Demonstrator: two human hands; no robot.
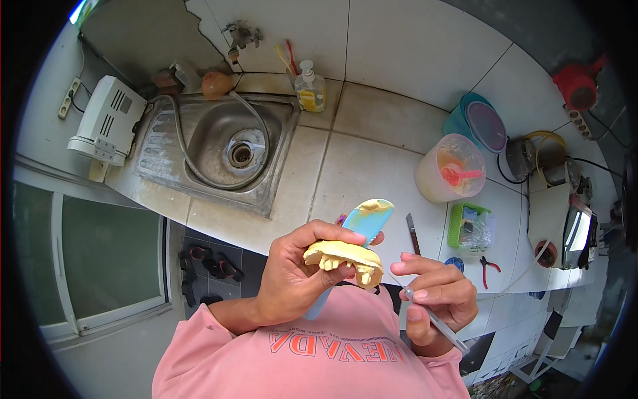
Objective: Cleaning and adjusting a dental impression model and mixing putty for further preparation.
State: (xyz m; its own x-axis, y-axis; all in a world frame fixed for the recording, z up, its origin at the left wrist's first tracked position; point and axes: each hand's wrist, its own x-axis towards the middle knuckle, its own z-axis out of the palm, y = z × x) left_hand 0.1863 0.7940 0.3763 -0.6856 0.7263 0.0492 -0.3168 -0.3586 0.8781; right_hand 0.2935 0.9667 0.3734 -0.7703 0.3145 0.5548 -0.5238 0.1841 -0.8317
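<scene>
A yellow dental cast (341, 257) with a row of teeth along its lower edge is pinched in my left hand (282, 279), fingers above and thumb below. The same hand also holds a light blue spatula (367, 218), its blade smeared with yellow and its middle hidden behind the fingers and cast. My right hand (440, 299) is closed round a slim grey pen-like tool (444, 324). The tool's thin point reaches up-left toward the cast; whether it touches I cannot tell.
A steel sink (282, 159) with a grey hose (178, 136) lies left; a soap bottle (310, 90) stands behind it. On the tiled counter are a knife (413, 234), a tub (432, 174) with a red scoop (458, 174), a green basket (456, 226) and red-handled pliers (486, 271).
</scene>
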